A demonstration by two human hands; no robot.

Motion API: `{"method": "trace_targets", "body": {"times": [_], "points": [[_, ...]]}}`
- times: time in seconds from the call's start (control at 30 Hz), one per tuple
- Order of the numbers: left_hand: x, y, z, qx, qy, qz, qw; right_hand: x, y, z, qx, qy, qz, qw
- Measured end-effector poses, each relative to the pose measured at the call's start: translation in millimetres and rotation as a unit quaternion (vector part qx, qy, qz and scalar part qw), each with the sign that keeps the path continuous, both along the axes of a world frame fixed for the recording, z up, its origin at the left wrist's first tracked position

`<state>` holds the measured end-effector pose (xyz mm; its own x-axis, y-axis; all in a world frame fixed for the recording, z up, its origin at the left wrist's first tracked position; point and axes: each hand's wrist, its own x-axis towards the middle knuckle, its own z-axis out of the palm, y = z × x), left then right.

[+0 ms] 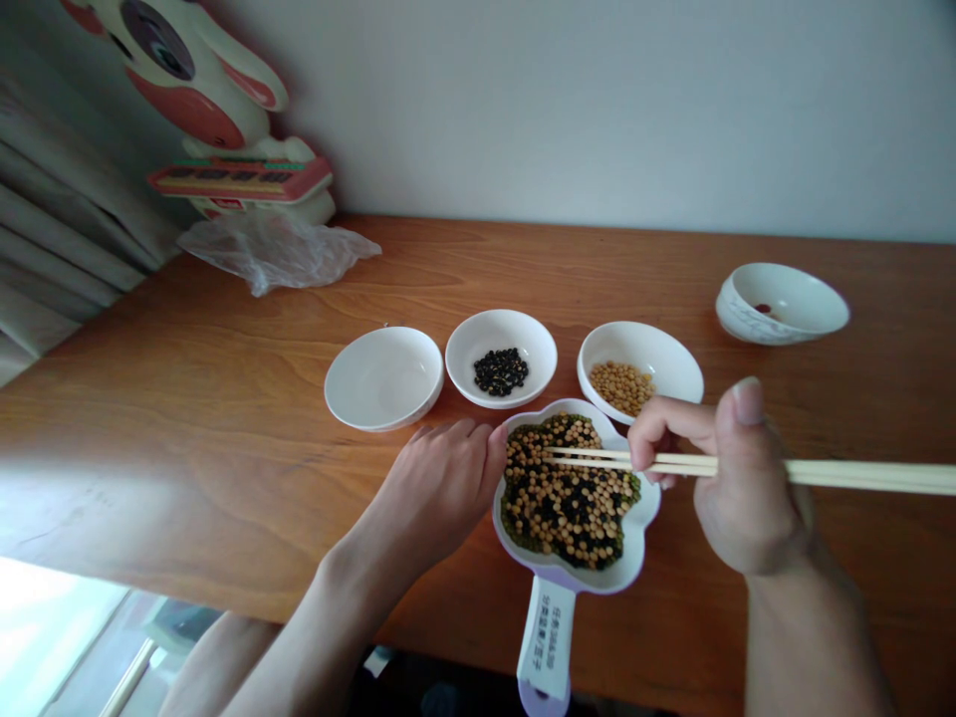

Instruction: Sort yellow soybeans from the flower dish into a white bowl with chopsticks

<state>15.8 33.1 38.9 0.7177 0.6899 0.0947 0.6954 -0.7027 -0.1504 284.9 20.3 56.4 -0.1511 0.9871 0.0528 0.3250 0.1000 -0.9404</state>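
Observation:
My right hand (736,468) grips a pair of pale wooden chopsticks (858,475), with their tips among mixed beans (568,498). Black, tan and some green beans fill a white-and-lilac flower-shaped dish with a handle (631,568). At the dish's left rim, my left hand (448,478) is closed with its fingers curled, holding the edge; the fingertips are hidden. Just beyond the dish, one white bowl (538,344) contains black beans (501,371) and another white bowl (676,368) contains tan beans (622,386). A third white bowl (384,378) to the left shows nothing inside.
A patterned bowl (792,309) with a small dark red item inside stands at the back right of the wooden table (224,398). Against the wall at the back left are a toy animal with a keyboard (246,179) and a crumpled plastic bag (280,254). A curtain (67,219) hangs at left.

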Motion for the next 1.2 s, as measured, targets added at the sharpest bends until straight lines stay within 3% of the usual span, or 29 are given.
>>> {"method": "trace_targets", "body": {"times": [0.23, 1.2], "points": [[1.6, -0.4, 4.9, -0.023, 0.028, 0.007, 0.999, 0.5, -2.2, 2.6, -0.001, 0.007, -0.006, 1.0], [-0.8, -1.3, 1.8, 0.018, 0.009, -0.014, 1.0, -0.3, -0.8, 0.9, -0.008, 0.001, 0.01, 1.0]]}}
